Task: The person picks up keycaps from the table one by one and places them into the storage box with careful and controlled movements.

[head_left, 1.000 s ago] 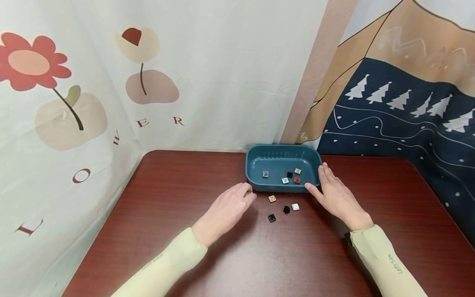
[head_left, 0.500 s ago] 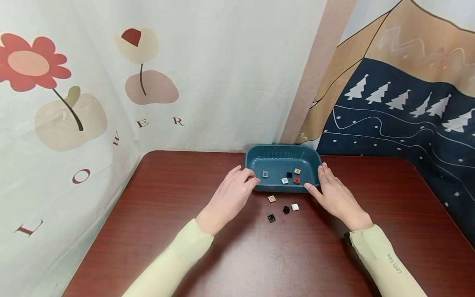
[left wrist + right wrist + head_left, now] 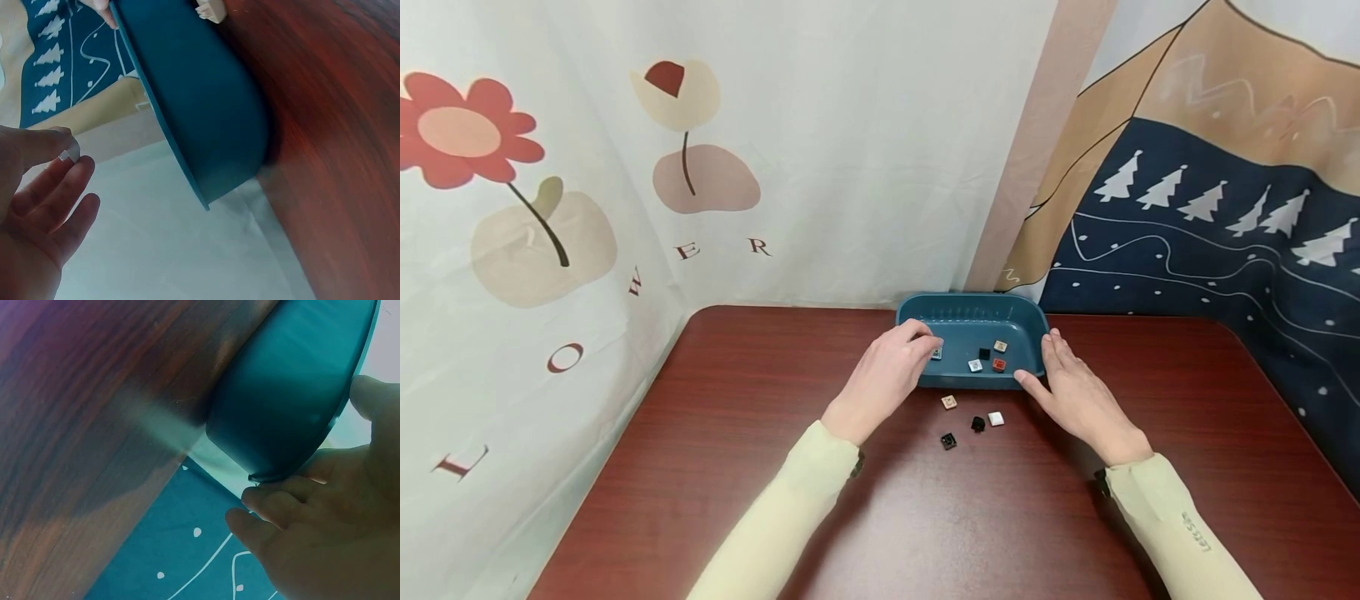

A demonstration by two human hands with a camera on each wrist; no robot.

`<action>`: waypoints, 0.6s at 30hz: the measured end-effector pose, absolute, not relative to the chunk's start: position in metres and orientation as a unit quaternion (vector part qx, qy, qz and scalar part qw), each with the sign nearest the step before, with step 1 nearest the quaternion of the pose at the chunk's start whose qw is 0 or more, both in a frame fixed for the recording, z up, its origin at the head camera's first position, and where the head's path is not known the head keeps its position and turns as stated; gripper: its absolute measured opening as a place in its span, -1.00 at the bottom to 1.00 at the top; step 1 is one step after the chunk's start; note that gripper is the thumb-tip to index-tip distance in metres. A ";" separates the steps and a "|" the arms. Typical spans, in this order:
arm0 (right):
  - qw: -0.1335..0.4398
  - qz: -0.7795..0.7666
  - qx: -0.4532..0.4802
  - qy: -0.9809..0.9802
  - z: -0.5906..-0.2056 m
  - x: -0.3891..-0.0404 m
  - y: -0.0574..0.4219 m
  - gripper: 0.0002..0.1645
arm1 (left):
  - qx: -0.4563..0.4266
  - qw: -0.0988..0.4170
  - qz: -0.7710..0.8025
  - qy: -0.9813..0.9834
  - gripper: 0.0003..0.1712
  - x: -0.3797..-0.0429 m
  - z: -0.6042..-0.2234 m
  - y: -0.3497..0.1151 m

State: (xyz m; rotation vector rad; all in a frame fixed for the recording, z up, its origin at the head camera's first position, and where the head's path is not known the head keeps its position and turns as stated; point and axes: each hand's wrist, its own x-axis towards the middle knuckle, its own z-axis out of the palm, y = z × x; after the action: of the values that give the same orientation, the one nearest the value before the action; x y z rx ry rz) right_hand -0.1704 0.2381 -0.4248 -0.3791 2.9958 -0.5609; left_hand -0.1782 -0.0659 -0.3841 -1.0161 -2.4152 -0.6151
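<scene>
Along the far side, we see a white cloth (image 3: 850, 167) printed with flowers and letters, and right of it a tan and dark-blue cloth (image 3: 1195, 258) with white trees. On the near side spreads a reddish-brown table (image 3: 775, 358). At its far edge, right of the middle, we find a blue-green tray (image 3: 973, 317). The right hand (image 3: 1084, 404) rests on the tray's right end, thumb spread wide from the extended fingers and touching the near rim. The left hand (image 3: 880, 379) is above the tray's left end; we see its thumb and fingertip narrowed on a small pale piece (image 3: 72, 150). Inside the tray we count a greyish piece (image 3: 936, 355) partly hidden by that hand, and, farther right, a white piece (image 3: 975, 366), a black piece (image 3: 984, 354), a red piece (image 3: 999, 365) and a beige piece (image 3: 1001, 346). Just outside its near wall lie another beige piece (image 3: 949, 402), another white piece (image 3: 996, 418) and two black pieces (image 3: 978, 424).
</scene>
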 end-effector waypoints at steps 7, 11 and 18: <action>0.034 -0.185 -0.123 0.974 -0.424 -0.170 0.239 0.21 | -0.345 0.194 -0.235 -0.888 -0.79 -0.186 -0.384 -0.051; 0.033 -0.183 -0.124 0.975 -0.424 -0.170 0.238 0.20 | -0.340 0.193 -0.232 -0.891 -0.79 -0.191 -0.388 -0.045; 0.033 -0.184 -0.124 0.974 -0.424 -0.170 0.238 0.20 | -0.327 0.158 -0.222 -0.905 -0.79 -0.201 -0.398 -0.036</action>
State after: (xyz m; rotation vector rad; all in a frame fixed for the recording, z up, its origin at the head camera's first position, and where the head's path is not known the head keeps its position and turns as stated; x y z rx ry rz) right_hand -0.1701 0.2375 -0.4235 -0.3818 2.9981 -0.5665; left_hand -0.2014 -0.0364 -0.3982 -0.9363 -2.5869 -0.6355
